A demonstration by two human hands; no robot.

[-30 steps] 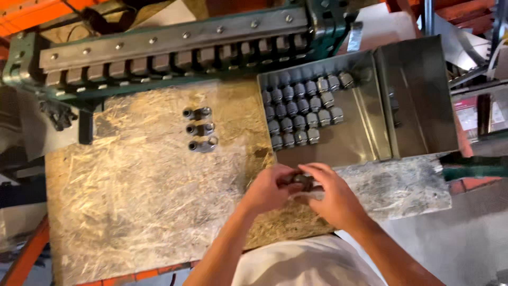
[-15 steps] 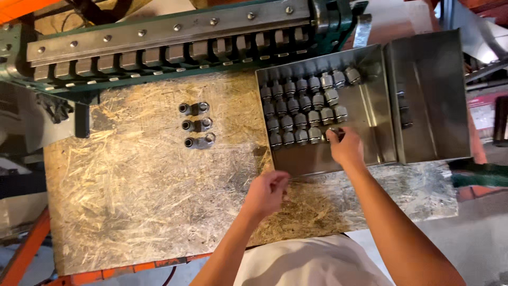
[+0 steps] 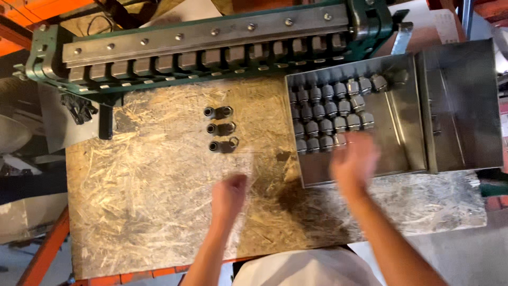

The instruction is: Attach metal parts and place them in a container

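Chipboard, pale and flaky, makes up the bench top (image 3: pixel 137 212), and on its bare middle lie three small dark metal fittings (image 3: pixel 220 128) in a short column, one above the other, each with a round open end to the left. To their right sits a shallow steel tray (image 3: pixel 407 132) holding more of the same fittings (image 3: pixel 328 114), packed upright in about four rows of roughly six, with two or three looser ones at the upper right; the exact count cannot be told because the right hand (image 3: pixel 355 161) blurs across the lowest row. That hand hangs over the tray's near left part, just below the packed fittings, fingers spread, and the blur hides whether anything lies in it. The left hand (image 3: pixel 228 195) is over the board below the three fittings and well apart from them, curled loosely, and whether it grips anything cannot be told. A second steel bin (image 3: pixel 465 106) stands against the tray's right side. One long green machine (image 3: pixel 211 47) with a bolted grey bar and a row of square blocks runs along the far edge.
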